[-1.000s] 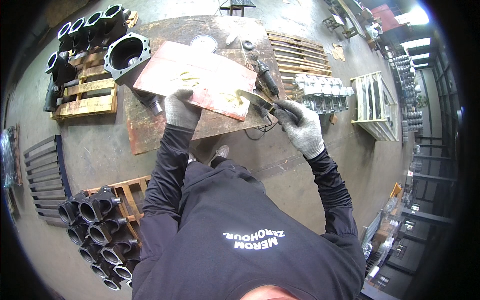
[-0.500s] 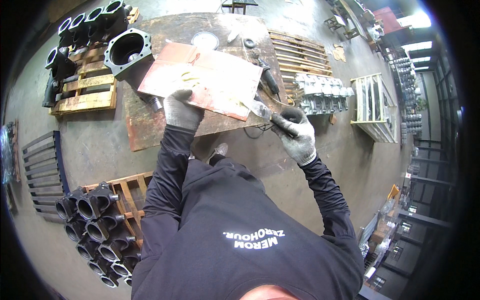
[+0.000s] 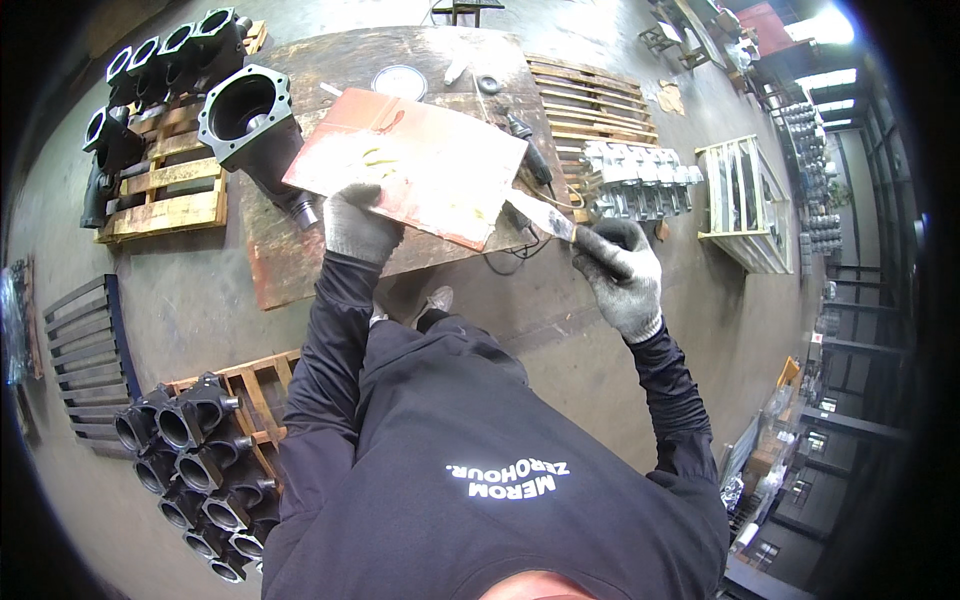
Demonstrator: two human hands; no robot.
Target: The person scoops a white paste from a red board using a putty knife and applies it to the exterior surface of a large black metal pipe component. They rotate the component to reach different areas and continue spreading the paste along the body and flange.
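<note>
Two things fill my grip: my left hand (image 3: 362,224) clasps the reddish board (image 3: 405,165) over the wooden table (image 3: 290,265), and my right hand (image 3: 622,272) pinches a scraper (image 3: 545,217) by the table's near-right corner.

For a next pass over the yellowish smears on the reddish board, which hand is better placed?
Likely the right hand: it holds the scraper, with the blade pointing toward the reddish board's right edge. The left hand seems occupied, gripping the board's near edge.
</note>
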